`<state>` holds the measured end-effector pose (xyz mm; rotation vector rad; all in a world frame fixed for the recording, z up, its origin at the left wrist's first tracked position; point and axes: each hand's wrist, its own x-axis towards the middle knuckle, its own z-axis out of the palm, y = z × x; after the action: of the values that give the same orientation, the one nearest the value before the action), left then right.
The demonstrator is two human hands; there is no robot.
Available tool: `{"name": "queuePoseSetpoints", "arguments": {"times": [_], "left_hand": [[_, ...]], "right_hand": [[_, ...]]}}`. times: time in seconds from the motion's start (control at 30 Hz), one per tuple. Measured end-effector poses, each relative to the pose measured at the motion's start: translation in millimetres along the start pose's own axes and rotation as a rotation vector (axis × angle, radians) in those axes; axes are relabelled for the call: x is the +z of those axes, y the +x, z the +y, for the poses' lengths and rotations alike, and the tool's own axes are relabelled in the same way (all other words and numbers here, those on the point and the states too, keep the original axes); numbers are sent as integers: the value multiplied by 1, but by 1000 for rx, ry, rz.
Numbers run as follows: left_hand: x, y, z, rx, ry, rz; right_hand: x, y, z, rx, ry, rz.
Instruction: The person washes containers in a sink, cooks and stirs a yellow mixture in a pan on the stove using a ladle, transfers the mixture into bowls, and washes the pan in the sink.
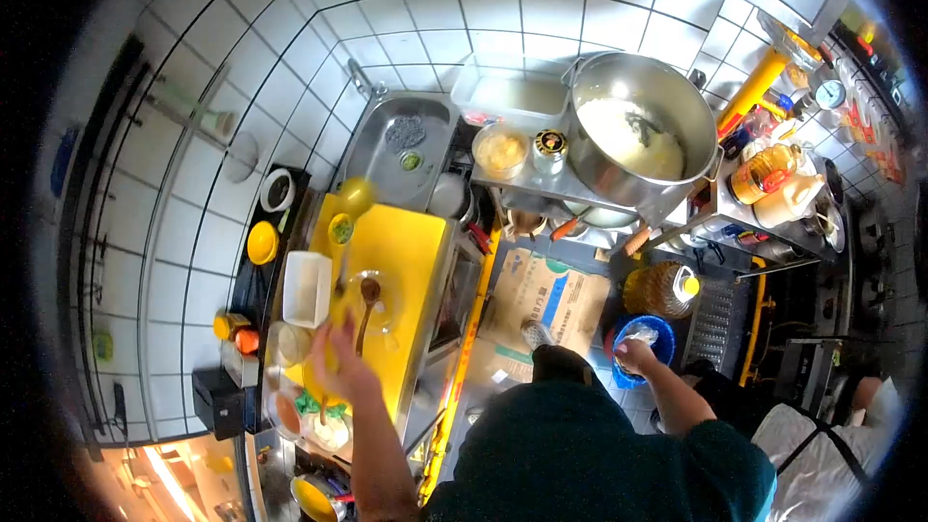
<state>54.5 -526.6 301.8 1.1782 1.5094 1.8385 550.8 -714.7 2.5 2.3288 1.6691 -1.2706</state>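
My left hand (346, 367) hovers over the near part of a yellow cutting board (411, 261), fingers apart and slightly blurred, nothing visible in it. Just beyond its fingertips a wooden spoon (368, 292) lies across a clear round lid or dish (387, 307). A white rectangular container (306, 288) and a small cup with green bits (340, 228) stand along the board's left side. To the right, my right hand (635, 356) is over a blue bin (659, 367), its fingers curled. A crumpled whitish piece (641, 333), perhaps plastic, shows beside them; the grip itself is partly hidden.
A big metal pot (643, 116) with pale contents stands on the steel shelf, beside a jar (550, 150) and a tub (501, 150). A sink (399, 150) is at the back left. Flattened cardboard (546, 300) and an oil jug (657, 290) are on the floor.
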Motion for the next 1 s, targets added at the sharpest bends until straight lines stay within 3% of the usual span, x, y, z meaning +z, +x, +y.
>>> {"name": "queuePoseSetpoints", "arguments": {"times": [0.03, 0.07, 0.2, 0.23, 0.27, 0.33, 0.37, 0.53, 0.57, 0.63, 0.73, 0.77, 0.87, 1.0], "left_hand": [[49, 12, -5, -130, -151, -107], [96, 24, -7, -208, -72, -206], [271, 63, -38, -130, -245, -527], [307, 73, -47, -41, -108, -583], [337, 83, -62, 47, 27, -637], [386, 100, -87, 372, 270, -663], [401, 105, -95, 401, 312, -687], [441, 112, -117, 446, 445, -803], [443, 113, -121, 436, 457, -804], [446, 114, -127, 413, 478, -804], [450, 114, -126, 105, 431, -790], [451, 117, -136, 117, 400, -754], [453, 127, -156, 75, 296, -682], [444, 130, -140, -155, 152, -686]], "right_hand": [[2, -4, 16, -13, 50, 31], [8, -5, 38, -27, 56, 48], [45, -15, 109, 46, -98, -9], [50, -24, 117, 95, -183, -55], [55, -43, 119, 218, 72, 115], [82, -58, 148, 207, 90, 121], [89, -68, 151, 244, 166, 111], [130, -100, 174, 355, 217, -1], [112, -106, 154, 540, 407, -8], [112, -114, 155, 459, 438, -84], [115, -112, 162, 204, 16, -162], [114, -110, 163, 93, -200, -179], [110, -103, 166, 230, -5, -67], [80, -81, 161, 49, -202, -73]]}}
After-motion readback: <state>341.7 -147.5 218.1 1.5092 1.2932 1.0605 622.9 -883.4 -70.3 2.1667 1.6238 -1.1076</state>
